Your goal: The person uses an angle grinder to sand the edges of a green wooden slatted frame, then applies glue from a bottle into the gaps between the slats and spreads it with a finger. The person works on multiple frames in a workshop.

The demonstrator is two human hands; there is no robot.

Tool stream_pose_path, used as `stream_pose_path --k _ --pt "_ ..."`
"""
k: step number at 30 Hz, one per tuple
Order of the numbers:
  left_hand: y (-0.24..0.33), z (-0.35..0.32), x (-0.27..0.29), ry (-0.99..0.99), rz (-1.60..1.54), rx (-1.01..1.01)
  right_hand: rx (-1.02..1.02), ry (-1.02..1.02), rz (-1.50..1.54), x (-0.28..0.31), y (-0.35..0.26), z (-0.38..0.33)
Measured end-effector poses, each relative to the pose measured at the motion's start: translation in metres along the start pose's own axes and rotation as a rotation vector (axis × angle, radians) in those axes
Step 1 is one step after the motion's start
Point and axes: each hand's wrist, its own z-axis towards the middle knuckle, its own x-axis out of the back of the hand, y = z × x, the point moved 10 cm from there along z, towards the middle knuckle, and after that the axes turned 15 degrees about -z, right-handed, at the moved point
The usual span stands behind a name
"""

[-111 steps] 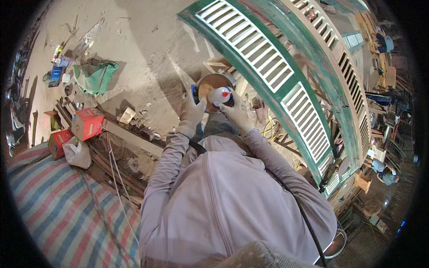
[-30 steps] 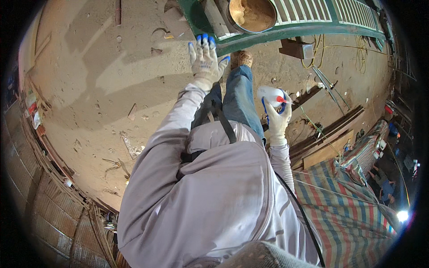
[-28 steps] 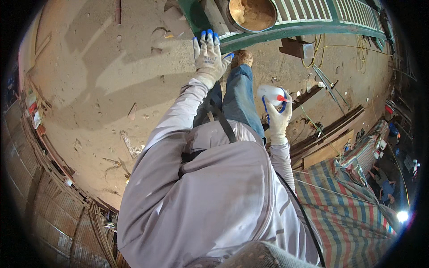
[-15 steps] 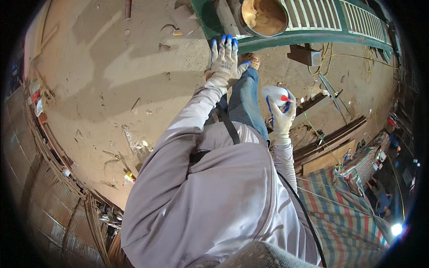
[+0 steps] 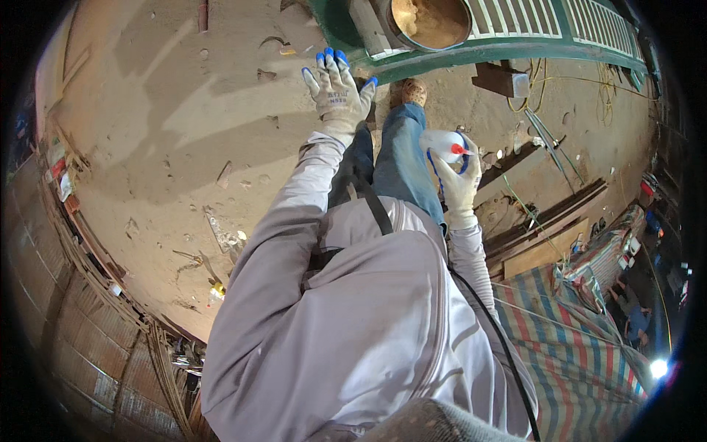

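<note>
Dusty tan floor (image 5: 169, 214) across most of the head view, curving toward its rim, with brown corrugated sheeting (image 5: 88, 331) along the lower left and a striped tarpaulin (image 5: 545, 324) spread at the lower right. Past the tarpaulin, long wooden planks (image 5: 552, 221), then thin metal rods (image 5: 552, 144), a loose yellow cable (image 5: 541, 88) and a dark squared block (image 5: 501, 79). At the far right, near a bright lamp (image 5: 658, 368), another person (image 5: 635, 320), small and dim.

Holding a translucent white bottle (image 5: 440, 141) in the gloved right grip (image 5: 460, 177), with fingers and thumb curled round it and a red nozzle (image 5: 458, 149) pointing to the right. Bottle just to the right of a leg in blue trousers (image 5: 405, 155), well apart from the left grip (image 5: 340, 103).

Left grip extended forward, also gloved: wide, blue-tipped fingers fanned apart, back of the glove uppermost. Near the fingertips, the corner of a green panel (image 5: 471, 53) with white slats (image 5: 515, 18); contact impossible to judge from overhead. Over the panel, a round metal basin (image 5: 384, 18) with tan, crumbly contents (image 5: 438, 22), cut off at the upper edge. Beside the basin, a grey board (image 5: 366, 23).

Wearing a pale zipped jacket (image 5: 353, 317), with a black cord (image 5: 508, 346) down the right side; one brown shoe (image 5: 414, 92) just below the panel's edge.
</note>
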Motion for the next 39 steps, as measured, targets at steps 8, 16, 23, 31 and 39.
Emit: stream_pose_path --k 8,16,23,31,39 --pt "0.007 -0.013 0.027 0.172 -0.17 -0.302 0.013 -0.001 0.048 -0.001 -0.023 0.004" --pt "0.03 -0.026 -0.007 0.04 0.033 -0.538 0.011 -0.04 0.066 -0.009 -0.024 0.002" --pt "0.001 -0.026 -0.009 0.04 -0.006 -0.515 0.038 -0.053 0.061 -0.011 -0.026 -0.001" --pt "0.034 -0.033 0.0 0.064 -0.042 -0.691 -0.049 -0.157 0.121 -0.031 -0.031 -0.001" --pt "0.033 -0.008 -0.014 0.173 -0.056 -0.629 0.151 -0.067 -0.137 -0.059 -0.063 0.03"
